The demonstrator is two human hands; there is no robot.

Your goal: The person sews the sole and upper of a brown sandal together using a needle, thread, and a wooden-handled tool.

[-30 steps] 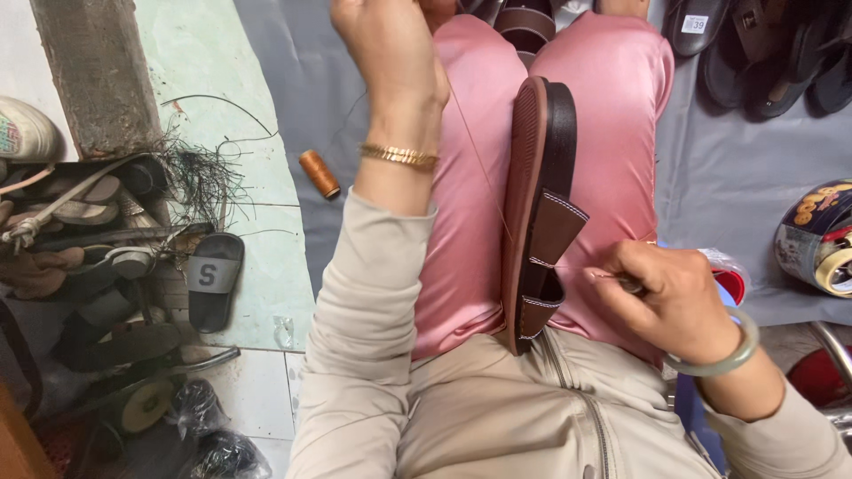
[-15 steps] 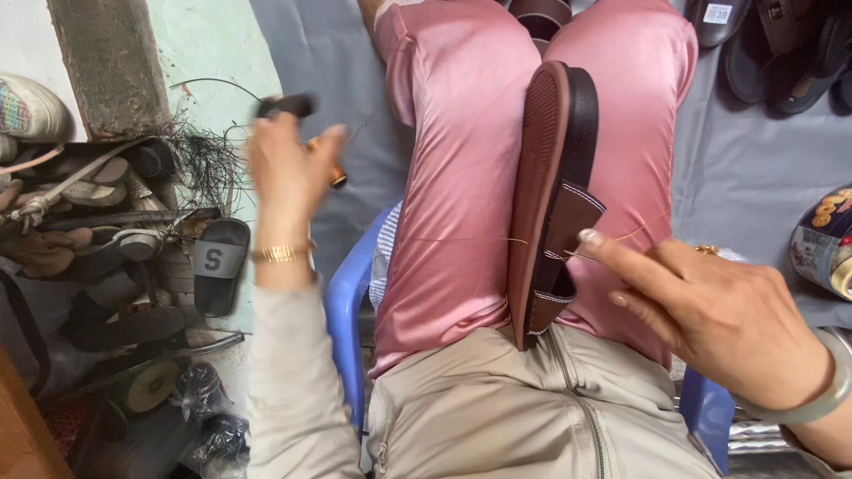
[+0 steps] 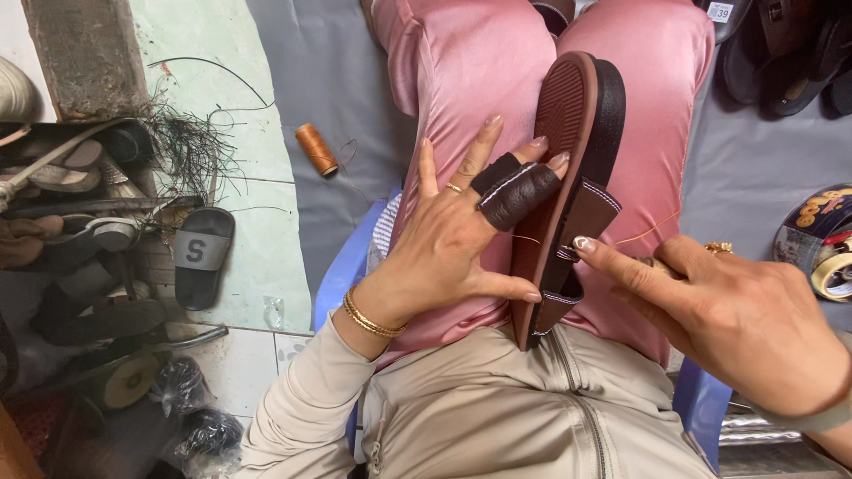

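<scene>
- Left hand [image 3: 453, 244] lies flat and spread on the sole side of a brown sandal [image 3: 568, 191], thumb tip pressed to the edge near the strap; not clenched, just bracing
- Dark leather guards [image 3: 515, 191] cover two of its fingers, tips resting on the sole
- Sandal stands on edge between the pink-clad thighs [image 3: 461, 80], directly between both hands, heel end toward the body
- Right hand [image 3: 737, 324] has the index finger stretched out, tip at the strap [image 3: 590, 213] where it meets the sole; other fingers curl around something small, cannot tell what
- Orange thread [image 3: 646, 231] runs from the strap toward the right hand; a second strand shows on the left-hand side of the sole
- Judgement: stitch at the strap join is in hand; good practice is to keep the left palm firm so the sandal does not rock, pull the thread straight along its line, and keep the guarded fingers where it bites
- Thread spool [image 3: 317, 149] lies on the grey mat, well apart beyond the left hand
- Black slide [image 3: 202, 257] and a pile of old shoes sit further out on the left-hand side
</scene>
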